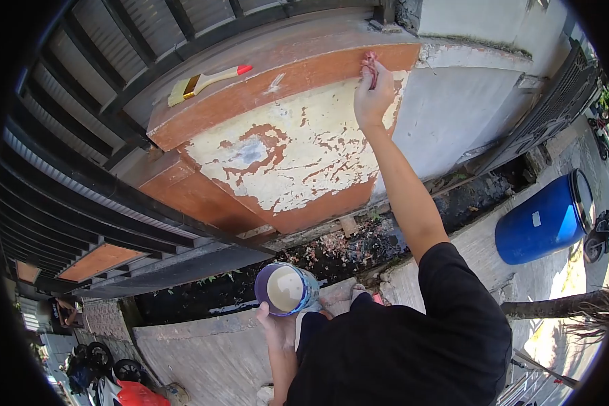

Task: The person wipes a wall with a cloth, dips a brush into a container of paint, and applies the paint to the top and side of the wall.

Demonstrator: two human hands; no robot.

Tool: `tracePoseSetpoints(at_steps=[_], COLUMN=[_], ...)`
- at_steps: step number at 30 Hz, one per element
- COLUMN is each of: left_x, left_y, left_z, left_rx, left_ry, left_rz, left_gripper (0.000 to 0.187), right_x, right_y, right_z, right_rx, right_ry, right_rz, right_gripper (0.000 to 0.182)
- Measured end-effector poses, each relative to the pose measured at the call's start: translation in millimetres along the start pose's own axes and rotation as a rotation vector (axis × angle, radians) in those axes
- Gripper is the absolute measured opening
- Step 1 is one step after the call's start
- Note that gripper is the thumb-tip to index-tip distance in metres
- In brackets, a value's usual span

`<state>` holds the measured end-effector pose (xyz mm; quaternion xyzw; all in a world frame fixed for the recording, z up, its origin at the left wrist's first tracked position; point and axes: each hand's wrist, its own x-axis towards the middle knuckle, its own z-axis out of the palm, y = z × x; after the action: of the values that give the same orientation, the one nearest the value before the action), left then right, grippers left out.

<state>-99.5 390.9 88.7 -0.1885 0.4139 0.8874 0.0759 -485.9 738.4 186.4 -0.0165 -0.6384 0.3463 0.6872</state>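
My left hand point(276, 328) grips the rim of a paint bucket point(310, 292), its thumb over the edge. The bucket is purple inside and holds pale, cream-coloured liquid. Up at the wall, my right hand point(374, 100) is closed around a crumpled reddish rag point(369, 62), against the orange-brown ledge edge point(304, 76) near its right end. On the ledge top, to the left, lies a paintbrush point(206, 82) with pale bristles and a red-tipped handle. Below the ledge, a wall panel point(304, 139) shows cream paint with flaked orange-brown patches.
A dark gutter point(203, 294) with debris point(342, 247) runs between the wall and the concrete path point(203, 352). A blue barrel point(541, 220) stands at right. Black metal bars point(95, 54) rise behind the ledge. Motorbikes point(101, 379) are parked at lower left.
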Motion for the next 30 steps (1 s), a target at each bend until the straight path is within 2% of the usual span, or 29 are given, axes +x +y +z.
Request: tracePoseSetpoints(at_steps=[1, 2, 4, 5, 8, 12, 14, 15, 17, 18, 20, 21, 23, 29, 30], left_x=[2.3, 2.7, 8.0, 9.6, 16.8, 26.2, 30.3, 32.3, 33.6, 33.7, 29.1, 28.6, 33.1, 45.8, 48.2], left_y=[-0.1, -1.2, -2.5, -1.2, 4.1, 17.1, 22.3, 24.0, 29.2, 31.1, 41.3, 49.4, 54.3, 56.9, 57.8], left_z=[0.4, -0.4, 1.0, 3.8, 3.2, -8.5, -17.2, -22.5, -35.8, -40.5, -44.3, -48.9, -66.7, -104.3, -111.2], left_rx=[-0.019, -0.029, 0.003, 0.016, 0.013, 0.007, 0.053, 0.056, 0.052, 0.048, 0.046, 0.055, 0.048, 0.054, 0.027], left_ry=[-0.024, -0.006, -0.001, 0.002, -0.016, -0.034, -0.050, -0.039, -0.004, 0.017, 0.021, 0.023, 0.038, 0.103, 0.070], left_rz=[-0.002, 0.006, 0.005, 0.006, -0.018, -0.003, -0.040, -0.034, -0.024, -0.021, -0.023, -0.021, 0.000, -0.016, -0.033], left_gripper=[0.093, 0.093, 0.092, 0.092, 0.092, 0.091, 0.091, 0.092, 0.091, 0.091, 0.090, 0.089, 0.088, 0.084, 0.081], right_x=[10.4, 9.6, 13.0, 0.8, -51.7, -47.0, -56.8, -73.5, -113.8, -128.4, -147.7, -139.3, -148.0, -181.2, -177.8], right_y=[12.3, 18.5, 13.7, 4.1, -72.1, -88.7, -97.8, -116.4, -165.3, -180.4, -202.7, -202.2, -226.5, -261.5, -267.5], right_z=[-1.0, 3.7, 15.5, 27.3, 50.8, 54.6, 62.7, 72.8, 97.1, 103.4, 114.0, 115.7, 135.3, 156.0, 155.5], right_rx=[-0.077, -0.063, -0.118, -0.103, 0.105, 0.221, 0.039, 0.010, 0.199, 0.204, 0.349, 0.355, 0.372, 0.347, 0.386], right_ry=[0.090, 0.075, 0.085, 0.075, -0.118, -0.215, -0.092, -0.106, -0.173, -0.179, -0.480, -0.393, -0.386, -0.392, -0.451], right_rz=[0.053, 0.058, 0.323, 0.320, -0.150, -0.184, 0.179, 0.113, -0.116, -0.114, -0.305, -0.228, -0.250, -0.333, -0.299], right_gripper=[0.020, 0.020, 0.025, 0.025, 0.022, 0.021, 0.017, 0.017, 0.019, 0.019, 0.022, 0.023, 0.023, 0.023, 0.024])
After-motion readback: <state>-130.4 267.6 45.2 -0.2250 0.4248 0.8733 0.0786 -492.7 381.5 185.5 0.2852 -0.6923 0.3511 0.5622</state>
